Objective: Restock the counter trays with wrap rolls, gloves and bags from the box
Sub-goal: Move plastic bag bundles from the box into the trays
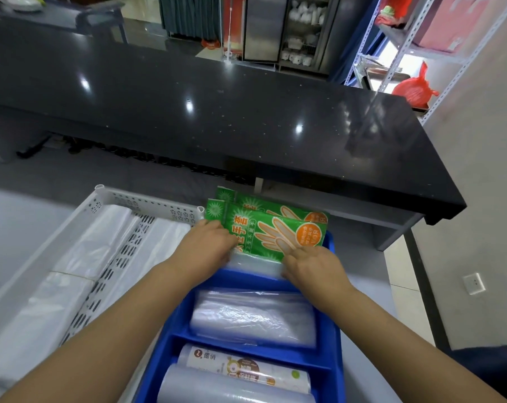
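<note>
Green glove packs (264, 231) — "手套", "100只" — left hand (208, 242) and right hand (310, 266) grip them, far end blue tray (329, 330).

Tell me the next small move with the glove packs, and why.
Probably push the green glove packs down flat into the far compartment of the blue tray, then let go: the left hand and right hand hold their near edge, and the packs lean up over the far rim.
</note>
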The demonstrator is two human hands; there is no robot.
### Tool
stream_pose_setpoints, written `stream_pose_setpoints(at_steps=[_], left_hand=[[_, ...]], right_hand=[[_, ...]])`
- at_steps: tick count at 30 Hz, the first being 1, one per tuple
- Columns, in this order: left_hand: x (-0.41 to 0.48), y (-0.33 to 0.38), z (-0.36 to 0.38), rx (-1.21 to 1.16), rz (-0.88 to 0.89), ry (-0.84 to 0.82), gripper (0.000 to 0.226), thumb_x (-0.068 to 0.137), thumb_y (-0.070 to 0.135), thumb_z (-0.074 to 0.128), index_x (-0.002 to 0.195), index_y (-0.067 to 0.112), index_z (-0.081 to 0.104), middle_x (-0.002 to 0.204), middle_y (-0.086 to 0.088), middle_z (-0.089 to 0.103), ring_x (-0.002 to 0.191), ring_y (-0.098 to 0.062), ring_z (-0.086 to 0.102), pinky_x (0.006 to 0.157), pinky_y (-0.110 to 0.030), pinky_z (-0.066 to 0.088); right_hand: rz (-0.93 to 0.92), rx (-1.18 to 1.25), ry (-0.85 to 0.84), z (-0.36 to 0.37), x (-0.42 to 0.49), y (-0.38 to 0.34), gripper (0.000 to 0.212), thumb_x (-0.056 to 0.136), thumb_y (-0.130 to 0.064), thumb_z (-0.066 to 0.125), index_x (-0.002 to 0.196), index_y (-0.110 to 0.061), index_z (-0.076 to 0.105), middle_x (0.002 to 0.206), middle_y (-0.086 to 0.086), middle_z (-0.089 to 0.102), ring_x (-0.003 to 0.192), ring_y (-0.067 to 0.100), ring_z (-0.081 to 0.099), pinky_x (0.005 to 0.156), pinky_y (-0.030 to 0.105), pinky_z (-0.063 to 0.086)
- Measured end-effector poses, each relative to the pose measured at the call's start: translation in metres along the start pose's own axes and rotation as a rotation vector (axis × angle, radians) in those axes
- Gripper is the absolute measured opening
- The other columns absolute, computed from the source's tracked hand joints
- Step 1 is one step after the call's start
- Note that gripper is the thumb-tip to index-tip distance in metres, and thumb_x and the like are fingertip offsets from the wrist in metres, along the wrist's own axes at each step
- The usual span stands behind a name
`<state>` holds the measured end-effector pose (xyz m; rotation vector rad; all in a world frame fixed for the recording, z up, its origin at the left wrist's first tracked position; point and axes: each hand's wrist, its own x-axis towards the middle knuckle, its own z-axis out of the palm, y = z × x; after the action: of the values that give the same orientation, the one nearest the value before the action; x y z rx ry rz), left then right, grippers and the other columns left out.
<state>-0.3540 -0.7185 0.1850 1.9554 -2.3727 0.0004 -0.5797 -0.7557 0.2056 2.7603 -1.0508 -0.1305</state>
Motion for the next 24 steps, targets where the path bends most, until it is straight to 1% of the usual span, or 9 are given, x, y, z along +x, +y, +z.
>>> stream_pose_setpoints(at_steps=[3,5,7,10,11,14,19,22,24], left_hand=[[-0.013,-0.016,-0.016,-0.053,-0.083,0.092,0.024,0.083,0.027,0.062,0.107,0.026,0.066,0.105,0.005,0.069,0.103,-0.018,0.054,0.093,-0.033,0.034],[-0.026,-0.03,-0.029,-0.048,-0.157,0.095,0.026,0.084,0.028,0.062,0.11,0.026,0.065,0.11,0.004,0.069,0.106,-0.02,0.054,0.094,-0.034,0.034],[-0.045,-0.043,-0.039,-0.054,-0.229,0.105,0.026,0.086,0.028,0.059,0.111,0.026,0.064,0.113,0.004,0.068,0.108,-0.02,0.054,0.093,-0.033,0.035],[-0.086,-0.058,-0.05,-0.061,-0.35,0.093,0.025,0.09,0.031,0.053,0.113,0.028,0.063,0.109,0.005,0.069,0.104,-0.019,0.056,0.088,-0.033,0.041],[-0.103,-0.064,-0.053,-0.074,-0.397,0.085,0.025,0.09,0.032,0.051,0.113,0.03,0.062,0.107,0.004,0.069,0.102,-0.019,0.057,0.084,-0.033,0.043],[-0.165,-0.083,-0.059,-0.128,-0.551,0.082,0.024,0.091,0.035,0.049,0.112,0.033,0.061,0.105,0.007,0.068,0.101,-0.019,0.057,0.078,-0.032,0.046],[-0.292,-0.124,-0.061,-0.179,-0.826,0.079,0.026,0.092,0.035,0.048,0.115,0.031,0.06,0.109,0.008,0.066,0.101,-0.018,0.059,0.079,-0.03,0.045],[-0.386,-0.143,-0.059,-0.207,-0.955,0.139,0.019,0.089,0.03,0.053,0.105,0.029,0.065,0.105,0.005,0.068,0.096,-0.018,0.061,0.07,-0.028,0.043],[-0.451,-0.155,-0.057,-0.235,-1.065,0.166,0.013,0.087,0.028,0.057,0.096,0.027,0.067,0.099,0.002,0.07,0.092,-0.021,0.062,0.07,-0.032,0.049]], right_hand=[[0.044,0.028,0.09,-0.012,0.001,-0.004,0.024,0.075,-0.035,0.074,0.087,-0.014,0.072,0.074,0.004,0.071,0.062,0.022,0.061,0.051,0.03,0.048],[0.039,0.058,0.159,-0.023,0.007,-0.01,0.019,0.075,-0.03,0.075,0.084,-0.013,0.072,0.073,0.005,0.071,0.06,0.023,0.062,0.049,0.03,0.048],[-0.009,0.112,0.187,-0.033,0.018,-0.023,0.014,0.082,-0.025,0.067,0.078,-0.012,0.071,0.07,0.007,0.07,0.061,0.026,0.062,0.051,0.031,0.048],[-0.094,0.155,0.178,-0.047,0.04,-0.062,0.029,0.092,-0.029,0.048,0.079,-0.016,0.07,0.072,0.005,0.068,0.066,0.027,0.06,0.059,0.032,0.048],[-0.136,0.173,0.181,-0.053,0.046,-0.078,0.029,0.091,-0.028,0.047,0.077,-0.016,0.069,0.07,0.005,0.068,0.065,0.028,0.06,0.058,0.034,0.048],[-0.255,0.204,0.221,-0.072,0.063,-0.137,0.026,0.087,-0.021,0.053,0.067,-0.012,0.066,0.059,0.008,0.063,0.058,0.031,0.057,0.05,0.035,0.047],[-0.488,0.212,0.179,-0.095,0.087,-0.252,0.032,0.093,-0.021,0.036,0.077,-0.013,0.062,0.069,0.004,0.061,0.066,0.025,0.055,0.061,0.035,0.048],[-0.632,0.213,0.208,-0.113,0.094,-0.333,0.032,0.092,-0.017,0.04,0.066,-0.011,0.059,0.058,0.005,0.057,0.054,0.024,0.052,0.051,0.029,0.042],[-0.726,0.204,0.16,-0.122,0.094,-0.392,0.028,0.091,-0.017,0.043,0.07,-0.011,0.062,0.06,0.004,0.058,0.055,0.022,0.053,0.052,0.028,0.044]])
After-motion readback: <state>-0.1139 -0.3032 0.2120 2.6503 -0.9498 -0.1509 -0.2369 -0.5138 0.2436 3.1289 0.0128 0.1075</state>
